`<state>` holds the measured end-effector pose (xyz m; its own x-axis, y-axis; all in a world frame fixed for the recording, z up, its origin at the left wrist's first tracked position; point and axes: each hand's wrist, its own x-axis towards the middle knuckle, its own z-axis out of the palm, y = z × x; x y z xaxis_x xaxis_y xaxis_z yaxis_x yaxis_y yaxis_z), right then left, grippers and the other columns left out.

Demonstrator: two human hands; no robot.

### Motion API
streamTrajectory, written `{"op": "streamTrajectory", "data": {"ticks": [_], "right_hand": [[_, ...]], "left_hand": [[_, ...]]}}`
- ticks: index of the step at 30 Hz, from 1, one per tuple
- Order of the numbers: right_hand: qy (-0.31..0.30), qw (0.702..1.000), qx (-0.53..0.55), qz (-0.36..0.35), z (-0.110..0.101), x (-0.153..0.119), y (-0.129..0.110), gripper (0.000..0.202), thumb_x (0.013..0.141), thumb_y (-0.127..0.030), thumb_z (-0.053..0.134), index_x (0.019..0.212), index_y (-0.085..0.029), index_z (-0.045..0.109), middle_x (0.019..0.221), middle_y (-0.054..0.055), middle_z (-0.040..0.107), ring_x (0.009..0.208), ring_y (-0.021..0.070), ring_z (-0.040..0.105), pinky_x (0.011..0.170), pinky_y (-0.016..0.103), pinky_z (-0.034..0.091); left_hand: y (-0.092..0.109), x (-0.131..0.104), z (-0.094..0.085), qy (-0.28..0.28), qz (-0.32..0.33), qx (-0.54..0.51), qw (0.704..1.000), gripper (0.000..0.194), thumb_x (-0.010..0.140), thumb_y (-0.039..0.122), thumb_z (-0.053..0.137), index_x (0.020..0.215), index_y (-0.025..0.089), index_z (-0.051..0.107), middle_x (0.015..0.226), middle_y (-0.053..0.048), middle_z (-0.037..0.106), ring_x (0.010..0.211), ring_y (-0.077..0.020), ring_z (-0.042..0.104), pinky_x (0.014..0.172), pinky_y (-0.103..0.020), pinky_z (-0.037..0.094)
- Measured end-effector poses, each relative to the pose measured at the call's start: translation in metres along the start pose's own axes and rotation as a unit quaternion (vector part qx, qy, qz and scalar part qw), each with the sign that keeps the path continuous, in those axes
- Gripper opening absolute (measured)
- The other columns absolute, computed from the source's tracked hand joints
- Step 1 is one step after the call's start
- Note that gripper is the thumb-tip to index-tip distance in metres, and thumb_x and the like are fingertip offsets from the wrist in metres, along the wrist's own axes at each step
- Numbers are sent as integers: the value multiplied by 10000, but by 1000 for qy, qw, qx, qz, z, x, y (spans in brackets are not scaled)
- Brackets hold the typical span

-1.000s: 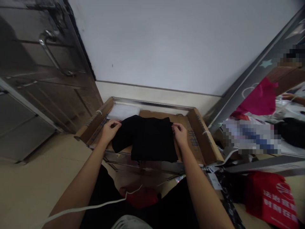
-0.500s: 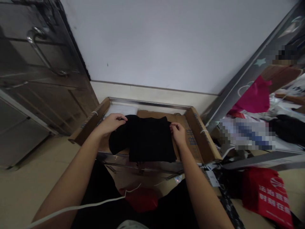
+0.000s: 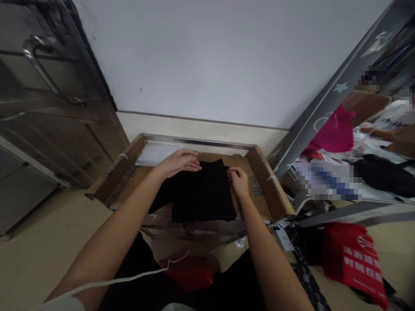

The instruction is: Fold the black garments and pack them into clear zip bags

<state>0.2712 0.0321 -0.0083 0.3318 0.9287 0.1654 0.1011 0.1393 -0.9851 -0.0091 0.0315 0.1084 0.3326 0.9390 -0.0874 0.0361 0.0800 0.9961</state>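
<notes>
A black folded garment (image 3: pixel 204 194) lies on a cardboard-lined stand in front of me, and part of it sticks out to the left. Over its upper left part is my left hand (image 3: pixel 180 163), fingers stretched out with the palm turned down; whether they touch the cloth I cannot tell. At the garment's upper right corner, my right hand (image 3: pixel 239 182) has thumb and fingers pinched together on the edge of the cloth. The exact kind of garment does not show.
The cardboard (image 3: pixel 272 185) has raised sides left and right. A white sheet (image 3: pixel 157 153) lies at its back left. Behind rises a white wall (image 3: pixel 207 65); a metal door (image 3: pixel 48 86) stands left. A cluttered table and a red bag (image 3: pixel 353 259) are at right.
My left hand has moved right from the garment's left end to over its upper middle, its fingers now straighter. The right hand stays at the right edge. The view has shifted slightly.
</notes>
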Motion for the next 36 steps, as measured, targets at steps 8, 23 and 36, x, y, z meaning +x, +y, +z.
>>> {"op": "streamTrajectory", "data": {"ticks": [8, 23, 36], "right_hand": [[5, 1000, -12, -9, 2, 6, 6, 290, 689, -398, 617, 866, -179, 686, 767, 45, 692, 720, 201, 624, 629, 311, 498], [-134, 981, -86, -107, 21, 54, 8, 500, 733, -343, 708, 1209, -223, 613, 1215, 113, 683, 1199, 258, 622, 1113, 502, 420], [-77, 987, -118, -71, 22, 75, -24, 218, 651, -292, 650, 845, -196, 679, 718, -10, 585, 697, 180, 539, 688, 333, 476]], "left_hand": [[-47, 17, -44, 231, -76, 353, 904, 525, 797, 488, 666, 1175, 126, 634, 1104, -158, 721, 998, -288, 683, 843, -347, 505], [-42, 39, -33, 170, 12, 182, 968, 241, 643, 191, 691, 875, 153, 746, 780, -28, 720, 739, -192, 655, 717, -291, 495], [-26, 50, -47, 201, 75, 233, 949, 421, 589, 53, 636, 988, 132, 748, 846, -42, 738, 771, -182, 659, 736, -273, 506]]}}
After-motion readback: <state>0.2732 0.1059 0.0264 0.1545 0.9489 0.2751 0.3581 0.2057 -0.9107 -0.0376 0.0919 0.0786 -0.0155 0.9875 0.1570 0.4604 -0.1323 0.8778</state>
